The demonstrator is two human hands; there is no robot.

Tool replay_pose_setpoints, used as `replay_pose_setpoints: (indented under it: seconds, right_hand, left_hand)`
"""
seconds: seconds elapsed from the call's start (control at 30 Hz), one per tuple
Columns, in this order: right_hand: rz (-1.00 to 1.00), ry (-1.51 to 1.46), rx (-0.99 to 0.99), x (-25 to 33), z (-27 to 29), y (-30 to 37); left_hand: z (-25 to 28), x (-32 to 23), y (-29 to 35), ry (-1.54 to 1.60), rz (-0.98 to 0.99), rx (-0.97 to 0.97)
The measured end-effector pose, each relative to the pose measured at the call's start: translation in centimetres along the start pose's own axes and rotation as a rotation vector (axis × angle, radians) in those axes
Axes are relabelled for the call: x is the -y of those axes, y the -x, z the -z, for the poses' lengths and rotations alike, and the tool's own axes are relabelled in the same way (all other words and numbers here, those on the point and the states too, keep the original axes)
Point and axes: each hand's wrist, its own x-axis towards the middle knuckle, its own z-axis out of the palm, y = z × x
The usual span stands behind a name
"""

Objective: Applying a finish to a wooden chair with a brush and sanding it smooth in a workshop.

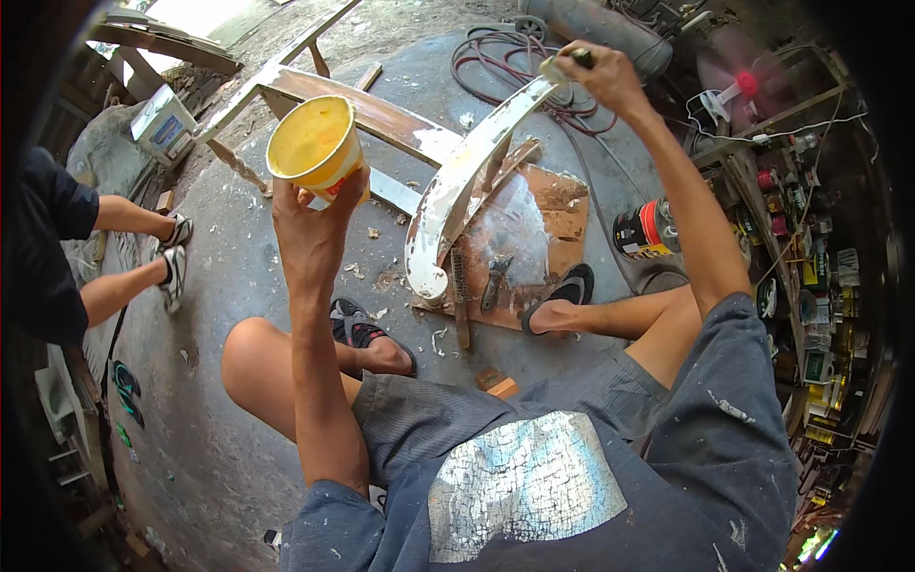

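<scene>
My left hand [319,214] is closed round a yellow plastic tub [315,143], its open top tipped toward me and pale residue inside. My right hand [610,81] grips a paintbrush [567,65] by its dark handle. The bristles touch the far end of a curved wooden piece [453,181], which is patchily coated in white. That piece joins a wooden frame [372,110] with brown and white boards. Under its near end lie a stained board [548,229], a wire brush [460,296] and a dark-handled scraper [496,281].
A coiled hose [505,62] lies beyond the frame, near a spinning fan [743,84]. A dark-labelled bottle [643,229] stands by my right leg. Crowded shelves [820,286] line the right. Another person [57,248] is at the left, near a white bucket [164,126].
</scene>
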Motion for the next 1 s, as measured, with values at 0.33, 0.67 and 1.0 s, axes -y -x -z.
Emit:
replay_pose_setpoints:
  seconds: [0.33,0.67,1.0]
  right_hand:
    - [0.338,-0.192,0.267,7.9,1.0,5.7]
    - [0.32,-0.25,0.221,10.8,1.0,7.2]
    - [0.687,-0.216,0.435,19.3,1.3,14.1]
  left_hand:
    - [-0.3,-0.2,0.2,-0.034,0.007,-0.026]
    - [0.3,0.8,-0.2,-0.063,-0.032,-0.027]
    - [1.0,1.8,-0.1,-0.09,-0.069,-0.055]
